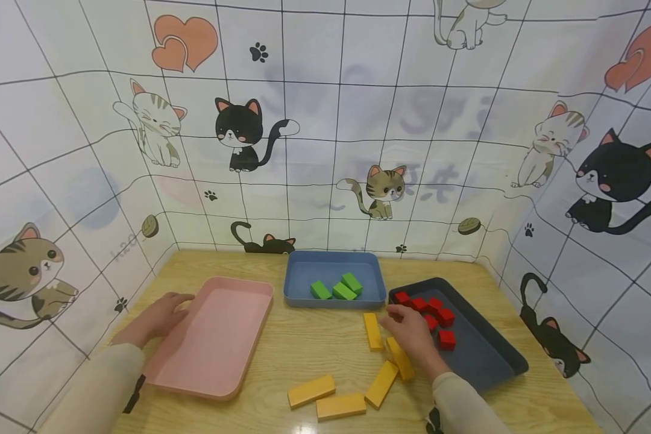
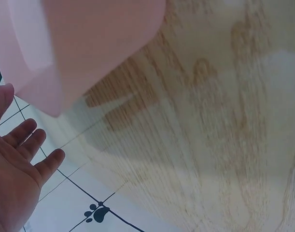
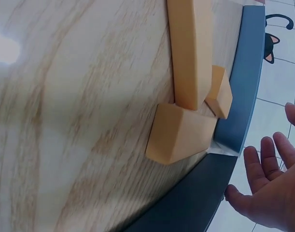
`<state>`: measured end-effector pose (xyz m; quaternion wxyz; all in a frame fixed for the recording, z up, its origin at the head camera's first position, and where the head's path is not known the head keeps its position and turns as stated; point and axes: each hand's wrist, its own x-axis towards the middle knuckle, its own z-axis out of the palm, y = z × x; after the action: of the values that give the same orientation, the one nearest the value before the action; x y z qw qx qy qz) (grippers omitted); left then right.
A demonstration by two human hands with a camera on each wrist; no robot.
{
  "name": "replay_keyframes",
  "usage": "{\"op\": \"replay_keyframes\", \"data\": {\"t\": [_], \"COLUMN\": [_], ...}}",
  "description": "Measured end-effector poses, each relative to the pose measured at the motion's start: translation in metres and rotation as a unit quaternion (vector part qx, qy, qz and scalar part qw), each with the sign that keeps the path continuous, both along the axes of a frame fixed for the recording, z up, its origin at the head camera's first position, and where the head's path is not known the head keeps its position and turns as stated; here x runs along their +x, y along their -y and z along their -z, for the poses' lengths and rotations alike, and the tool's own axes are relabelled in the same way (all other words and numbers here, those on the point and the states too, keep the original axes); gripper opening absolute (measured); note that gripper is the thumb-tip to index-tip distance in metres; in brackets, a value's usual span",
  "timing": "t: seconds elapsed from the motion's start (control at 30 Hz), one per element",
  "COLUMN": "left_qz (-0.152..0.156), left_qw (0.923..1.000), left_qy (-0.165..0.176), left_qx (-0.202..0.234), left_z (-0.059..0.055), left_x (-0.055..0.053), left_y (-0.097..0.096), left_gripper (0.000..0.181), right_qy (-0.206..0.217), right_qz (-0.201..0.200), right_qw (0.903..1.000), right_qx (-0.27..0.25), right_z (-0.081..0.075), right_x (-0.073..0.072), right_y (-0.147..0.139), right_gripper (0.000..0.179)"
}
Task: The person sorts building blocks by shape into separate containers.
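Note:
My left hand point(image 1: 165, 314) is at the left rim of a pink tray point(image 1: 217, 337), its fingers relaxed and holding nothing. In the left wrist view its thumb lies close to the tray's corner; I cannot tell whether they touch. My right hand point(image 1: 412, 337) hovers over the left edge of a dark grey tray point(image 1: 483, 343), fingers loosely bent and nothing held. Several red blocks point(image 1: 446, 339) lie in that tray, some partly hidden behind the hand. Beside and below the hand, yellow blocks point(image 1: 373, 331) lie on the table; three show in the right wrist view.
A blue tray point(image 1: 333, 303) with three green blocks point(image 1: 320, 290) stands at the back middle of the wooden table point(image 1: 282, 343). More yellow bars lie near the front. A cat-patterned cloth point(image 1: 314, 120) encloses the back and sides.

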<state>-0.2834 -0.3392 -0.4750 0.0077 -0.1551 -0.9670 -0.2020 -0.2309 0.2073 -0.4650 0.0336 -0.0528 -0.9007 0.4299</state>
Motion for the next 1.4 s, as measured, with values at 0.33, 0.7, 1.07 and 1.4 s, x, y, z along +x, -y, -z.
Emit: {"op": "replay_keyframes", "data": {"t": [0.33,0.7,1.07,1.4], "left_qz": [-0.009,-0.014,-0.029,-0.018], "left_qw": [0.9997,0.9993,0.9977,0.9979], "left_qy": [0.02,0.031,0.057,0.06], "left_qx": [-0.008,-0.018,-0.022,-0.019], "left_z": [0.002,-0.003,-0.001,0.0], "left_x": [-0.001,0.001,0.0,0.0], "left_y": [0.001,-0.001,0.001,0.002], "left_gripper": [0.037,0.038,0.041,0.043], "right_qy": [0.006,-0.007,-0.009,0.006], "right_qz": [-0.025,-0.099,-0.177,-0.215], "right_qw": [0.9995,0.995,0.9838,0.9758], "right_qx": [-0.021,0.003,-0.028,-0.036], "right_z": [-0.004,0.004,0.009,0.014], "right_x": [0.003,0.007,0.019,0.024], "right_y": [0.019,0.037,0.05,0.061], "right_gripper": [0.04,0.04,0.044,0.041]}}
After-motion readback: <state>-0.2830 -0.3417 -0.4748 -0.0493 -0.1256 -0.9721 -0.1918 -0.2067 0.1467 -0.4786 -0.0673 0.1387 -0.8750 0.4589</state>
